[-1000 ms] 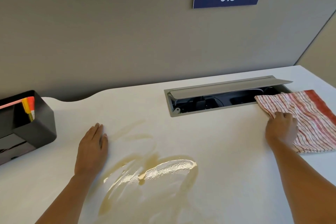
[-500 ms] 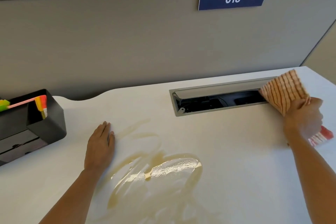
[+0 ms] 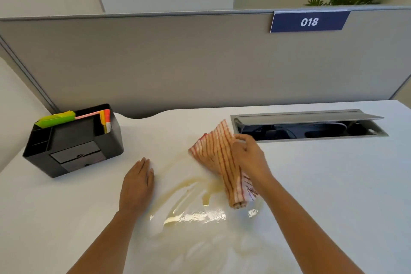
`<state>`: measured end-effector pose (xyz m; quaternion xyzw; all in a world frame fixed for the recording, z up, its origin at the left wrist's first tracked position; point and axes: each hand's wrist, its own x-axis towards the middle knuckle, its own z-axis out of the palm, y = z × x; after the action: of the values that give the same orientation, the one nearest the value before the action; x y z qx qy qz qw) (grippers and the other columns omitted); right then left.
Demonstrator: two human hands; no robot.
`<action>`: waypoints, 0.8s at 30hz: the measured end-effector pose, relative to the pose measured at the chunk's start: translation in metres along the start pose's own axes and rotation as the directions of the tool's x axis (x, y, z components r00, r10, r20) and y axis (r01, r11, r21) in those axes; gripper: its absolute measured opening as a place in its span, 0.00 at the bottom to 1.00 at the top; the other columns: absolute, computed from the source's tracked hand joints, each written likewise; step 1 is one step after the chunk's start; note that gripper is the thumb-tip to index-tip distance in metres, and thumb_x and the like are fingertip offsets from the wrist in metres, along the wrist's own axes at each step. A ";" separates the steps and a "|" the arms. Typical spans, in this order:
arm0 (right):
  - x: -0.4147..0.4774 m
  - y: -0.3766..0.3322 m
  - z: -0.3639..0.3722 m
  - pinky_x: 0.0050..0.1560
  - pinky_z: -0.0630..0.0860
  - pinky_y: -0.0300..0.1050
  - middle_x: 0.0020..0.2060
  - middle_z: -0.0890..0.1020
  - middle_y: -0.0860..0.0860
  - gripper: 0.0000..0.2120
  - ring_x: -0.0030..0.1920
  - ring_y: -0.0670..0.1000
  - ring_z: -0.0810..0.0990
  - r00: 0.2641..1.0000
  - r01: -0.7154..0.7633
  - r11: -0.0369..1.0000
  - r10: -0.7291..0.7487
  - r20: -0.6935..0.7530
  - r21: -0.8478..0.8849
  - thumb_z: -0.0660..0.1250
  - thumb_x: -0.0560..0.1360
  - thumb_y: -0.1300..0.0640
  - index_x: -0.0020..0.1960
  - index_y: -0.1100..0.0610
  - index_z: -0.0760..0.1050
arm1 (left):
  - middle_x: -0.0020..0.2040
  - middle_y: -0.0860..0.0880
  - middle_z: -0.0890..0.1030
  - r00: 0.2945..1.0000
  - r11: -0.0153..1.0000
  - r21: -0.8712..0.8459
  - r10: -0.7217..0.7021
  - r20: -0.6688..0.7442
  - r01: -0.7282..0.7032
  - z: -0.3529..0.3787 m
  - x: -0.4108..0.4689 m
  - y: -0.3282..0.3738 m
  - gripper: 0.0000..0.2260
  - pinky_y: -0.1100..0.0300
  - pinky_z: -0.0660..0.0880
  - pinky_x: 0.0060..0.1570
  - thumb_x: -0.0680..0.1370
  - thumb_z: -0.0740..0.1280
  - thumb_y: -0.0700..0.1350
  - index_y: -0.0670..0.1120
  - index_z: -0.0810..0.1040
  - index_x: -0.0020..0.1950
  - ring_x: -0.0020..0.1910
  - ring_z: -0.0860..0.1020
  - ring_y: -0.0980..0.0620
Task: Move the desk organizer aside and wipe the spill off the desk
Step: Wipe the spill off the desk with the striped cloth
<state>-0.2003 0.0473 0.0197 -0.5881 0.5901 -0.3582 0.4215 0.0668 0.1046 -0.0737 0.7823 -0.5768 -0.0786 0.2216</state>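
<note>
Spill [image 3: 191, 204] spreads yellowish and glossy across the middle of the white desk [image 3: 333, 196], smeared in arcs with a bright wet patch nearest the person. The right hand [image 3: 250, 158] has its fingers closed around a bunched red-and-white striped cloth [image 3: 219, 155], whose lower rolled end touches the desk at the right edge of the wet area while its upper corner sticks up toward the grey partition [image 3: 200, 62]. The left hand [image 3: 138, 182] lies palm down on the desk just left of the spill, fingers straight and together, holding nothing. The black desk organizer [image 3: 75, 142] stands well off to the left near the desk's back edge, with green, pink and orange items in its top slots. Behind the cloth, an open cable tray [image 3: 309, 127] is set into the desk, lid tilted up
</note>
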 end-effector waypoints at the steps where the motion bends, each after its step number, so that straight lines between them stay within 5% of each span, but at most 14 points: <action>1: -0.002 0.005 0.018 0.41 0.72 0.33 0.59 0.78 0.52 0.14 0.47 0.45 0.77 0.994 -0.031 0.999 0.033 0.102 -0.013 0.56 0.80 0.52 0.64 0.52 0.67 | 0.72 0.43 0.67 1.000 1.000 -0.002 -0.007 0.002 0.007 -0.002 -0.003 -0.004 0.19 0.54 0.56 0.73 0.81 0.54 0.44 0.41 0.66 0.71 0.72 0.64 0.46; 6: -0.010 0.032 0.079 0.67 0.66 0.47 0.70 0.69 0.53 0.25 0.68 0.53 0.69 0.951 0.100 0.963 -0.019 0.308 -0.250 0.59 0.78 0.46 0.71 0.54 0.60 | 0.73 0.44 0.66 1.000 1.000 -0.020 -0.019 -0.018 0.019 -0.007 -0.012 -0.021 0.19 0.54 0.56 0.74 0.80 0.54 0.43 0.41 0.66 0.71 0.73 0.63 0.47; 9: -0.012 0.049 0.097 0.74 0.50 0.56 0.77 0.52 0.56 0.41 0.76 0.57 0.50 0.951 0.241 0.749 -0.055 0.305 -0.617 0.54 0.73 0.33 0.76 0.56 0.48 | 0.74 0.45 0.65 0.999 0.999 -0.029 -0.036 -0.017 0.035 -0.006 -0.018 -0.029 0.19 0.53 0.55 0.74 0.81 0.54 0.44 0.42 0.65 0.72 0.73 0.62 0.47; 12: -0.012 0.059 0.112 0.74 0.41 0.57 0.77 0.44 0.57 0.47 0.76 0.58 0.42 0.956 0.268 0.642 -0.084 0.282 -0.718 0.49 0.70 0.27 0.76 0.56 0.42 | 0.74 0.45 0.65 0.999 0.999 -0.033 -0.036 -0.026 0.035 -0.003 -0.019 -0.032 0.20 0.54 0.55 0.74 0.81 0.54 0.45 0.43 0.64 0.72 0.73 0.62 0.48; 18: -0.011 0.069 0.119 0.74 0.40 0.53 0.77 0.48 0.54 0.35 0.77 0.55 0.45 0.962 0.274 0.568 -0.158 0.223 -0.776 0.41 0.76 0.34 0.76 0.53 0.44 | 0.73 0.44 0.66 0.999 1.000 -0.011 -0.019 -0.039 0.019 -0.001 -0.017 -0.033 0.19 0.53 0.57 0.74 0.80 0.55 0.44 0.42 0.65 0.71 0.73 0.63 0.47; 24: -0.008 0.069 0.115 0.74 0.42 0.48 0.77 0.53 0.51 0.25 0.77 0.53 0.48 0.947 0.321 0.581 -0.211 0.243 -0.748 0.46 0.82 0.49 0.76 0.53 0.48 | 0.72 0.44 0.67 0.998 1.000 -0.002 0.004 -0.063 -0.004 -0.002 -0.016 -0.032 0.19 0.54 0.57 0.74 0.80 0.55 0.42 0.40 0.66 0.70 0.73 0.64 0.47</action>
<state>-0.1218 0.0673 -0.0876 -0.8151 0.5632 -0.0881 0.1031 0.0899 0.1277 -0.0884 0.7832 -0.5709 -0.0541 0.2406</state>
